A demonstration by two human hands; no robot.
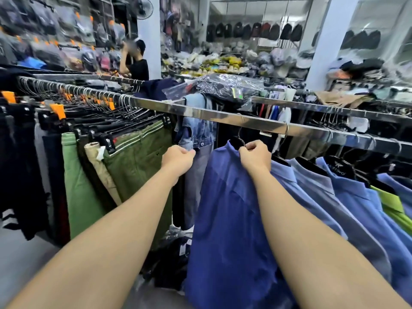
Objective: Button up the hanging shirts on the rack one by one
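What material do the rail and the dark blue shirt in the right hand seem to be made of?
Rail: likely polished or chromed metal, since its flat face mirrors the shop like glass.
Dark blue shirt: a thin woven fabric with a matte finish, probably cotton or a blend; it hangs in soft folds without shine. The right hand grips it at the collar.

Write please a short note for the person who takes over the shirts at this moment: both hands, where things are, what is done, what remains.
Left hand: fingers curled at the edge of the denim jacket; whether it grips cloth I cannot tell.
Right hand: pinches the collar of the dark blue shirt, just under its hanger.
This shirt hangs first on the rail; the other shirts hang to its right, blue ones and one green.
Done: cannot be seen; no buttoned front is visible.
Left: turn the dark blue shirt to find its placket, button it, then go on along the row.
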